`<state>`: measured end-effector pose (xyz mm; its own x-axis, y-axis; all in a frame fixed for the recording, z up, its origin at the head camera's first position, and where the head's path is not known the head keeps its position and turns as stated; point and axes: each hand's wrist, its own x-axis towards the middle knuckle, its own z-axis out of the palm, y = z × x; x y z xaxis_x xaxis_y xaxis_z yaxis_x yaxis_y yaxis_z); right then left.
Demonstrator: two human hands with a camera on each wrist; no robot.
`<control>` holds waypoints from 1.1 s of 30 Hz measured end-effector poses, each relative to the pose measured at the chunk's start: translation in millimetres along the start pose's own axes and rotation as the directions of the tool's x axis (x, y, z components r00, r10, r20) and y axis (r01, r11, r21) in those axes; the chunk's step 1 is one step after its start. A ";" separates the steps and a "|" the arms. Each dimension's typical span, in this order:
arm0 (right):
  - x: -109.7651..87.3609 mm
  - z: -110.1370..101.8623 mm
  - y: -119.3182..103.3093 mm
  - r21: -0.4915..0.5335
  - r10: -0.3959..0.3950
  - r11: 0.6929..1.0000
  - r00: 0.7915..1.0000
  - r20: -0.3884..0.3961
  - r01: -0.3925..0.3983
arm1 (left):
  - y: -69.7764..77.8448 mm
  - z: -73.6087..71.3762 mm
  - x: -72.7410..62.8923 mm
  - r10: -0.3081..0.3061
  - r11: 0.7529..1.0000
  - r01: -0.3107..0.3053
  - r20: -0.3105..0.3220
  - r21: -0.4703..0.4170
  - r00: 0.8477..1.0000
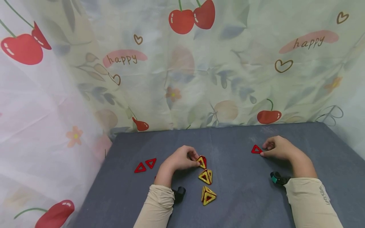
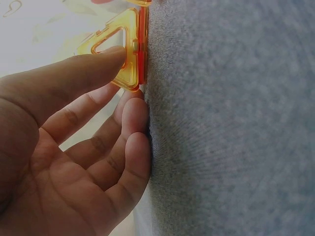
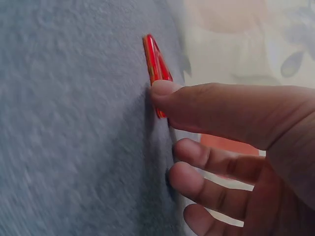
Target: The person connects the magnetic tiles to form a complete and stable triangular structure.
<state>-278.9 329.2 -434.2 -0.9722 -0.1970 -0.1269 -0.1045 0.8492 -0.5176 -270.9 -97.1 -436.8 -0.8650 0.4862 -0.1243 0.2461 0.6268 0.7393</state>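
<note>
My left hand point(image 1: 180, 158) pinches a small pyramid of yellow and red triangular magnetic tiles point(image 1: 202, 162) at the table surface. In the left wrist view the thumb lies across its yellow triangle tile point(image 2: 129, 64). Two similar tile pyramids stand nearer me in a row, a middle one point(image 1: 205, 176) and a front one point(image 1: 208, 195). Over on the right, my right hand point(image 1: 280, 148) touches a red triangle tile point(image 1: 256, 149) with its thumb. The right wrist view shows the thumb tip on the edge of this red tile point(image 3: 156, 59), with several loosely bent fingers apart from it.
Left of my left hand lie two loose red triangle tiles, one point(image 1: 140, 167) beside the other point(image 1: 150, 163). Part of another red piece shows by the left wrist. A patterned cloth point(image 1: 194, 95) hangs behind the grey table point(image 1: 242, 196) and along its left side.
</note>
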 end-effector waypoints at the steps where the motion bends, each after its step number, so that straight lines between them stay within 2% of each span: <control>1: 0.5 1.3 -1.1 0.004 -0.006 1.000 1.000 -0.005 0.006 | -0.3 0.2 0.1 0.003 1.000 -0.003 0.000 -0.001 1.000; 8: 4.7 11.2 -11.0 0.016 -0.046 0.999 0.999 -0.028 0.046 | -2.4 1.6 0.9 0.011 1.000 -0.011 0.004 -0.008 1.000; 15: 9.7 20.6 -26.4 0.046 -0.081 0.996 0.997 -0.002 0.081 | -2.2 1.3 0.7 0.000 1.000 0.000 0.007 -0.015 1.000; 24: 17.2 38.8 -62.3 0.045 -0.158 0.987 0.987 0.038 0.156 | 0.6 0.3 0.0 -0.005 1.000 0.005 0.005 0.000 1.000; 33: 22.7 66.0 -100.6 0.016 -0.229 0.974 0.970 0.084 0.228 | 3.0 0.2 -0.9 -0.013 1.000 0.013 0.005 0.004 1.000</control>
<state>-276.5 206.9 -440.9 -0.9014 -0.4262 -0.0757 -0.3202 0.7741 -0.5461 -269.3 -95.5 -434.6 -0.8662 0.4805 -0.1373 0.2361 0.6355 0.7351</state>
